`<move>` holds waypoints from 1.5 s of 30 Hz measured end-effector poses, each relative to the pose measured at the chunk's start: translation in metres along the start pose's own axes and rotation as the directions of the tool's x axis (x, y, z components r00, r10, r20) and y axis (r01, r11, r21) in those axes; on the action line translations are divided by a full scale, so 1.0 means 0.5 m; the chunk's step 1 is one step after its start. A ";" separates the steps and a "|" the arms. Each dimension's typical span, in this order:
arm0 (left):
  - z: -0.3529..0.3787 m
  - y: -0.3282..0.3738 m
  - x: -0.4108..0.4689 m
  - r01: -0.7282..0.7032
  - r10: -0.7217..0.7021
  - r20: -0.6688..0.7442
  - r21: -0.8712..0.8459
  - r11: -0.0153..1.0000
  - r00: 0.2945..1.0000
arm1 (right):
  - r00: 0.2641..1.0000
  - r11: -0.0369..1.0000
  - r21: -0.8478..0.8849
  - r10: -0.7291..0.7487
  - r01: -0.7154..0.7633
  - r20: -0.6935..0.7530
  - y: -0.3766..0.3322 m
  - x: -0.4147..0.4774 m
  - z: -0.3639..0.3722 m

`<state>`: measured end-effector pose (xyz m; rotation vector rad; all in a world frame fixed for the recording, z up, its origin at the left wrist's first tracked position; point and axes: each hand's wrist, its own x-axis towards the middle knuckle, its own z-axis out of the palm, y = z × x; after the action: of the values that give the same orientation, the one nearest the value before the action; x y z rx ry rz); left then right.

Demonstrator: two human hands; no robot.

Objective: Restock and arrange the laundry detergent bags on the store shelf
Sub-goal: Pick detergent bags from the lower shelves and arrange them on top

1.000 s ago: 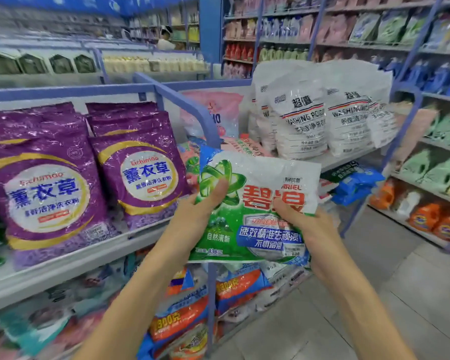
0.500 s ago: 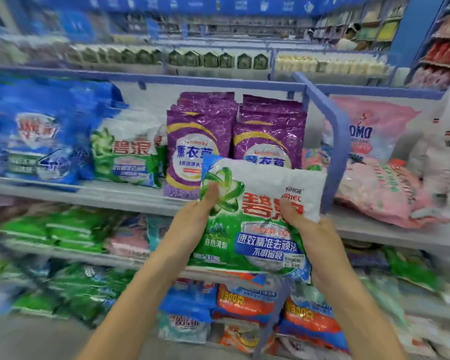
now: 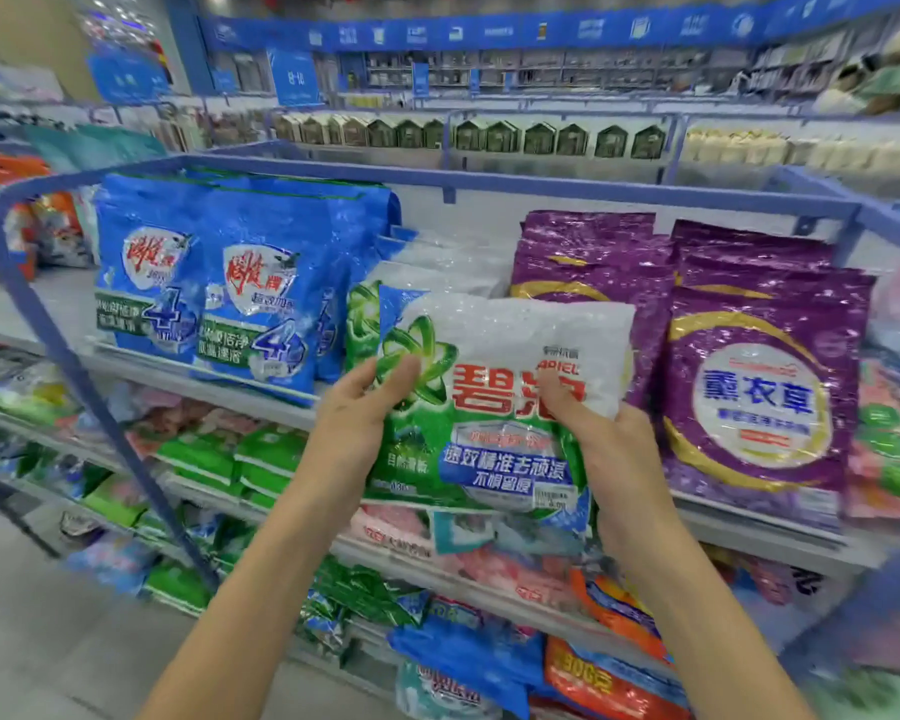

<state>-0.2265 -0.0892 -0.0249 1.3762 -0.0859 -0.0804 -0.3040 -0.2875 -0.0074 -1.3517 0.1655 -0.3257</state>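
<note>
I hold a green-and-white detergent bag (image 3: 500, 407) upright with both hands, in front of the top shelf (image 3: 141, 368). My left hand (image 3: 357, 423) grips its left edge, thumb on the green logo. My right hand (image 3: 606, 449) grips its right side, thumb across the red lettering. Right behind the bag, matching green-and-white bags (image 3: 417, 283) stand in a row on the shelf, between blue bags (image 3: 219, 283) on the left and purple bags (image 3: 749, 376) on the right.
A blue metal frame (image 3: 48, 324) curves down at the shelf's left end, and a rail (image 3: 489, 187) runs along the back. Lower shelves hold green, pink, orange and blue bags (image 3: 261, 459). Grey floor (image 3: 48, 641) lies at lower left. A person stands far back right (image 3: 848, 90).
My view has swung left along the shelf, from the white and purple bags to the blue and green ones. The held bag now sits in front of the matching green-and-white row. Both grips are unchanged.
</note>
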 end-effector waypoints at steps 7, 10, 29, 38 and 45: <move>-0.085 0.092 0.178 -0.107 0.105 0.052 0.030 0.994 0.993 | 0.996 0.994 -0.071 -0.086 0.083 -0.037 -0.001 0.162 0.160; -0.100 0.091 0.239 -0.124 0.121 0.049 0.072 0.990 0.991 | 0.993 0.995 -0.068 -0.085 0.080 -0.079 0.024 0.214 0.196; -0.181 0.007 0.253 -0.071 0.074 0.010 0.402 0.913 0.997 | 0.991 0.851 -0.516 0.038 -0.098 -0.126 0.115 0.165 0.195; -0.210 -0.007 0.266 -0.058 -0.024 0.141 0.550 0.833 0.990 | 0.981 0.735 -0.671 -0.042 -0.098 -0.189 0.159 0.130 0.223; -0.214 -0.027 0.259 -0.154 0.070 0.175 0.526 0.836 0.982 | 0.968 0.717 -0.687 -0.074 -0.114 -0.238 0.168 0.139 0.241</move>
<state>-0.0863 -0.0012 -0.0568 1.9278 -0.3370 -0.0623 -0.1908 -0.1830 -0.0586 -2.0643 0.5630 -0.4398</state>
